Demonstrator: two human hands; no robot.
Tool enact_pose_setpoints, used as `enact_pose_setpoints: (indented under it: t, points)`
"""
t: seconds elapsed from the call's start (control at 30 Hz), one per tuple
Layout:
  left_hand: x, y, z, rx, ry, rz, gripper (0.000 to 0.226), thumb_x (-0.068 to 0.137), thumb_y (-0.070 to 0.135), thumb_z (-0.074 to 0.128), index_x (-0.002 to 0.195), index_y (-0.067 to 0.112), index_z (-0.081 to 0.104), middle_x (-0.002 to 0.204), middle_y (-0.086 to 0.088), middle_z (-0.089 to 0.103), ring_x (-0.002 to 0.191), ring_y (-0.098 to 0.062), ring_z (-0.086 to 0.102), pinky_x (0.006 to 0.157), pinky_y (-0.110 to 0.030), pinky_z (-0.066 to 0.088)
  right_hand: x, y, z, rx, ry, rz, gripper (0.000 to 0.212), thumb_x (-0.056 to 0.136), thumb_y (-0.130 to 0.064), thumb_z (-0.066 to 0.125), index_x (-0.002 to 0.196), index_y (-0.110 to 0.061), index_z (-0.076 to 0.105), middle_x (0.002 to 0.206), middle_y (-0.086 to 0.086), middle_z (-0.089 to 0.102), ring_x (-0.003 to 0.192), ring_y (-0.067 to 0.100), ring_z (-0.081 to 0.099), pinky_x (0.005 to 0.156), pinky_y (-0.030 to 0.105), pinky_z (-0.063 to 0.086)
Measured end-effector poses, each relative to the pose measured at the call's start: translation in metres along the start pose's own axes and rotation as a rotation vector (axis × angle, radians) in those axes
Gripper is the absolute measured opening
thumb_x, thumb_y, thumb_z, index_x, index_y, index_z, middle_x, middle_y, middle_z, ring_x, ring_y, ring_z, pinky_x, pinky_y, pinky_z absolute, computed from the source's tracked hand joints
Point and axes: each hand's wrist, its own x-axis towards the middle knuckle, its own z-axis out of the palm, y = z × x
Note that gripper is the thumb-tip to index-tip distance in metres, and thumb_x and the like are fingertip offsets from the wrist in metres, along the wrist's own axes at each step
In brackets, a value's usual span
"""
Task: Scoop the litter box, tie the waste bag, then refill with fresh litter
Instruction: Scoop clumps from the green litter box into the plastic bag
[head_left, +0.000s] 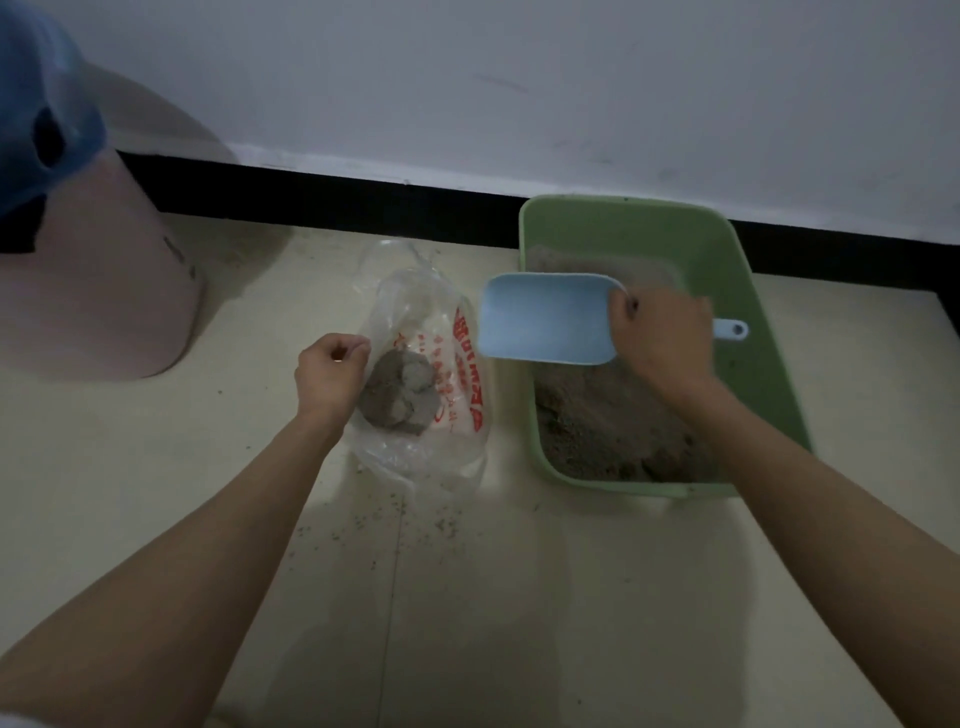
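A green litter box (748, 291) with brownish litter (597, 421) stands on the floor at the right, against the wall. My right hand (662, 338) grips a light blue scoop (545, 319) by its handle; the scoop's pan hangs over the box's left rim and looks empty. Left of the box lies a clear plastic waste bag (415, 312) with red print, holding a grey clump of litter (400, 397). My left hand (332, 371) pinches the bag's left edge, fingers curled.
A pale pink bin (104, 291) with a blue liner (41, 119) stands at the far left. Scattered litter grains (400, 514) lie on the beige floor below the bag. A black skirting board (363, 208) runs along the white wall behind.
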Motion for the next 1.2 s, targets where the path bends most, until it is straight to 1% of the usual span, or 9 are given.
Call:
enact_pose_setpoints:
  t: [0.17,0.33,0.47,0.63,0.7,0.83,1.0,1.07,1.2]
  points:
    - [-0.01,-0.004,0.008,-0.015,0.016,0.007,0.004,0.086,0.016,0.062,0.084,0.015,0.064,0.092,-0.007,0.066,0.093,-0.027,0.061,0.091,-0.037,0.047,-0.018,0.071,-0.011,-0.174,-0.095,0.242,0.044,0.1,-0.027,0.034,0.079,0.001,0.06,0.089,0.024,0.065,0.084,0.037,0.059,0.089,0.038,0.033]
    - [-0.015,-0.006,0.012,-0.001,-0.012,0.005,0.004,0.086,0.018,0.062,0.085,0.016,0.065,0.097,-0.019,0.067,0.099,-0.04,0.06,0.087,-0.046,0.049,-0.036,0.079,-0.004,-0.387,-0.308,0.204,0.038,0.094,-0.02,0.044,0.057,-0.015,0.035,0.079,0.008,0.064,0.066,0.021,0.046,0.088,0.034,0.03]
    - [-0.017,-0.005,0.014,0.0,-0.02,0.011,0.004,0.086,0.019,0.062,0.086,0.017,0.065,0.097,-0.014,0.067,0.101,-0.039,0.06,0.091,-0.049,0.05,-0.039,0.066,0.009,-0.355,-0.382,0.214,0.033,0.089,-0.017,0.047,0.058,-0.016,0.035,0.057,0.0,0.041,0.064,0.02,0.044,0.087,0.035,0.032]
    - [-0.016,-0.006,0.018,-0.018,-0.031,0.008,0.005,0.087,0.017,0.062,0.089,0.014,0.065,0.102,-0.015,0.066,0.091,-0.035,0.06,0.089,-0.046,0.049,-0.038,0.058,0.03,-0.197,-0.441,0.418,0.02,0.092,-0.017,0.045,0.073,-0.011,0.047,0.082,0.007,0.052,0.081,0.025,0.051,0.089,0.034,0.035]
    - [-0.015,-0.007,0.019,-0.027,-0.032,0.01,0.005,0.087,0.015,0.062,0.09,0.013,0.065,0.103,-0.015,0.066,0.083,-0.024,0.056,0.089,-0.045,0.049,-0.034,0.056,0.037,-0.141,-0.439,0.45,0.016,0.092,-0.019,0.045,0.081,-0.009,0.05,0.086,0.009,0.055,0.085,0.027,0.054,0.084,0.033,0.037]
    - [-0.013,-0.009,0.021,-0.036,-0.038,0.011,0.005,0.087,0.014,0.061,0.089,0.013,0.065,0.101,-0.015,0.066,0.083,-0.018,0.053,0.088,-0.043,0.049,-0.02,0.056,0.052,-0.091,-0.426,0.442,0.031,0.095,-0.026,0.043,0.069,-0.01,0.047,0.094,0.012,0.064,0.079,0.026,0.052,0.093,0.037,0.039]
    - [-0.01,-0.014,0.022,-0.028,-0.043,-0.004,0.004,0.087,0.015,0.062,0.088,0.013,0.065,0.087,-0.005,0.061,0.081,-0.018,0.052,0.082,-0.036,0.047,-0.017,0.073,0.063,-0.015,-0.453,0.441,0.034,0.098,-0.033,0.041,0.083,-0.005,0.053,0.1,0.018,0.064,0.098,0.033,0.059,0.098,0.04,0.034]
    - [-0.01,-0.015,0.023,-0.028,-0.047,-0.009,0.005,0.087,0.015,0.061,0.089,0.013,0.065,0.086,-0.004,0.06,0.081,-0.017,0.052,0.08,-0.035,0.046,-0.018,0.082,0.07,0.078,-0.474,0.457,0.037,0.097,-0.034,0.042,0.076,-0.005,0.053,0.094,0.02,0.063,0.09,0.032,0.057,0.097,0.042,0.035]
    - [-0.013,-0.014,0.024,-0.011,-0.049,-0.011,0.006,0.087,0.015,0.062,0.091,0.012,0.066,0.09,-0.004,0.062,0.083,-0.016,0.054,0.078,-0.031,0.046,-0.023,0.089,0.074,0.234,-0.477,0.467,0.047,0.098,-0.03,0.043,0.054,-0.014,0.043,0.062,0.009,0.047,0.074,0.025,0.045,0.072,0.032,0.028]
